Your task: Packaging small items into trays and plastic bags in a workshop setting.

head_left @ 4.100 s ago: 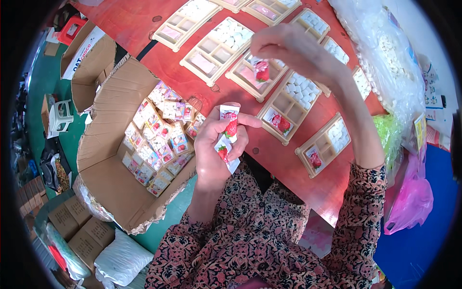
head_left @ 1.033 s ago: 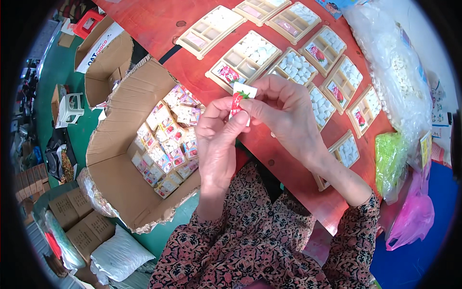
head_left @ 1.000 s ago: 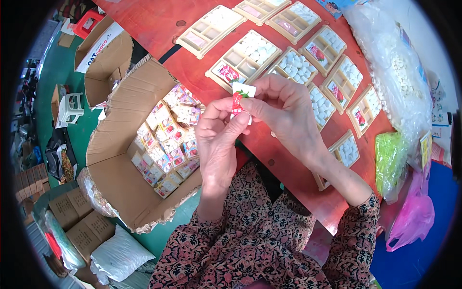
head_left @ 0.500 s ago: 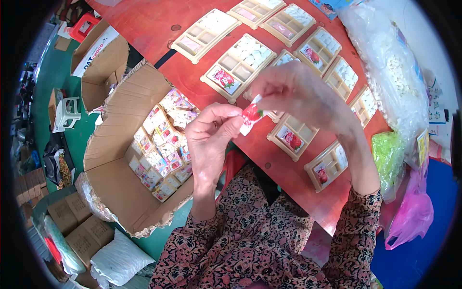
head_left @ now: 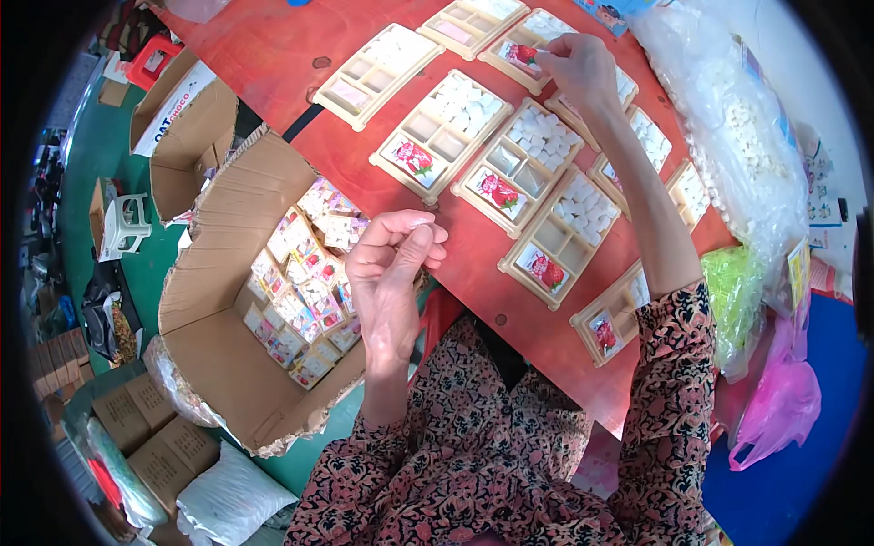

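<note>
5+ trays [head_left: 401, 181] on worktop [head_left: 300, 45] w/ strawberry sachets [head_left: 414, 158] in; 2 at back L show none
R hand [head_left: 583, 71] at farthest sachet, can't tell if pinching; L hand [head_left: 390, 264] curled, thumb pressed to fingers, nothing visible; others part-hidden, so tbc

Green floor [head_left: 167, 264] at left, white stool [head_left: 127, 224] standing on it. Red table [head_left: 335, 177] in middle, pale glare toward near corner. White wall [head_left: 806, 55] at upper right, blue surface [head_left: 792, 437] below. Brown cartons [head_left: 146, 400] at lower left.
</note>
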The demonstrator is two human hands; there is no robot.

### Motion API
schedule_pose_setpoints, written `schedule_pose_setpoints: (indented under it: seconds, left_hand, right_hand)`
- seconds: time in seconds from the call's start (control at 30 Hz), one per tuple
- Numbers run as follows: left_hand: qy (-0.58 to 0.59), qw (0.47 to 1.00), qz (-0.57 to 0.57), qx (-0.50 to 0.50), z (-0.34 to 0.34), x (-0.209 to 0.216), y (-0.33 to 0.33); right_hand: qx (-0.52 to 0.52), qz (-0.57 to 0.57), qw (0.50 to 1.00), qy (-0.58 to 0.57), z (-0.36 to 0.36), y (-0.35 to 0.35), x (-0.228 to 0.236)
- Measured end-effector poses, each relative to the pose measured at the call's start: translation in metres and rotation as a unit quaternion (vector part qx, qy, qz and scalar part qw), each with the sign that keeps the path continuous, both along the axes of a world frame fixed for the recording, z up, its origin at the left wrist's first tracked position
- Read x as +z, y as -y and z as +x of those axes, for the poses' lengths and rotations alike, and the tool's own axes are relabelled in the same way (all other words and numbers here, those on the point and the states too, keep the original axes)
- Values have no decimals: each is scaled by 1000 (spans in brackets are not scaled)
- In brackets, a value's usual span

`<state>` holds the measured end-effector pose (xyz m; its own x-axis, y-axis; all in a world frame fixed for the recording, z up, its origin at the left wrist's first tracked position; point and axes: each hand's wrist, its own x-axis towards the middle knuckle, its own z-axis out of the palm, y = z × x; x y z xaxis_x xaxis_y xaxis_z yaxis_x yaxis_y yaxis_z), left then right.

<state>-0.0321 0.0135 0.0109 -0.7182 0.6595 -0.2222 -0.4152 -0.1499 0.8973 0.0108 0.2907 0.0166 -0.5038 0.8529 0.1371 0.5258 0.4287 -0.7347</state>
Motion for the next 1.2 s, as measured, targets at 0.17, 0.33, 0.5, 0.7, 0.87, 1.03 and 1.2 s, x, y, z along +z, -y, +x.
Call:
schedule_pose_setpoints:
  seconds: [0.17,0.33,0.5,0.7,0.87,1.03,1.2]
  left_hand:
    - [-3,1000,-7,-11,5,-3,-4]
    - [-7,1000,-12,-21,11,-1,-6]
    - [-5,999,-16,-37,14,0,-3]
    - [-28,998,-51,-4,19,1,-5]
    - [-90,992,14,-83,27,1,-9]
    - [-89,976,63,-189,66,16,-29]
    - [-114,966,26,-232,99,28,-35]
  right_hand:
    - [-16,232,967,103,-1,5,-7]
    - [108,254,957,87,-10,1,-16]
    - [111,290,947,76,-13,8,-18]
    - [178,302,933,76,1,40,-7]
    - [160,143,973,87,42,100,31]
    - [173,118,975,-72,201,154,78]
    - [208,-42,974,-75,365,216,155]
